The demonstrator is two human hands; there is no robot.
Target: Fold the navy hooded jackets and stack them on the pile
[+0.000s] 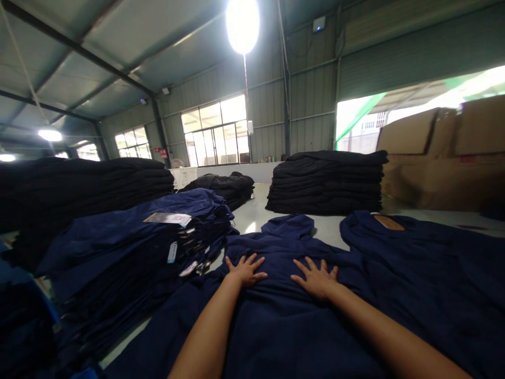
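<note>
Left hand (245, 271) and right hand (315, 279) lie palm-down, fingers spread and gripping nothing, on navy garment (280, 321), likely to keep it flat on table (258, 201) between tagged navy stack (118, 231) and another navy piece (430, 268), dark folds hard to make out.

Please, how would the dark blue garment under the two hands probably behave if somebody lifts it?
The dark blue garment would probably sag and fold, since its cloth shows soft wrinkles around the left hand and right hand. It seems unlikely to roll, because it lies spread out on the table.
</note>
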